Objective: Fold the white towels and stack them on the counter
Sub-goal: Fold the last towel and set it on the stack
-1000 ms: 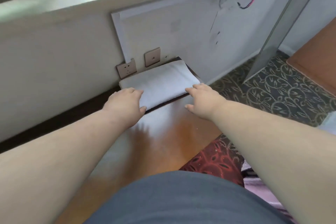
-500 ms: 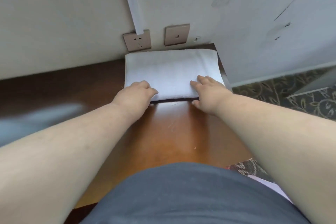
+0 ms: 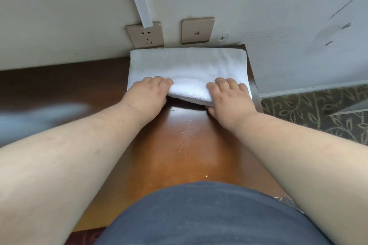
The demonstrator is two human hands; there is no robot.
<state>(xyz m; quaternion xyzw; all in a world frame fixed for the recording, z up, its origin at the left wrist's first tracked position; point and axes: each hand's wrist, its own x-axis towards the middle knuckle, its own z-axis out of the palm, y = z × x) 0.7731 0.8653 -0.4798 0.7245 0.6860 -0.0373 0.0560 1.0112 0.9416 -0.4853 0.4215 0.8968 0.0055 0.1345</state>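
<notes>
Head view: both hands on the near edge of a folded white towel at the back of the counter.

Both forearms reach forward, palms down. Left hand (image 3: 146, 93) grips the near left corner of the folded white towel (image 3: 187, 63), fingers curled over the top. Right hand (image 3: 229, 96) grips the near right part of the same edge, fingers bent over the top, thumb tucked under; the edge there sits lifted off the wooden counter (image 3: 179, 145), a dark gap beneath. The towel's far edge lies against the wall, just below a power socket (image 3: 146, 35) and a blank wall plate (image 3: 197, 30). Patterned carpet (image 3: 318, 113) shows right of the counter.
</notes>
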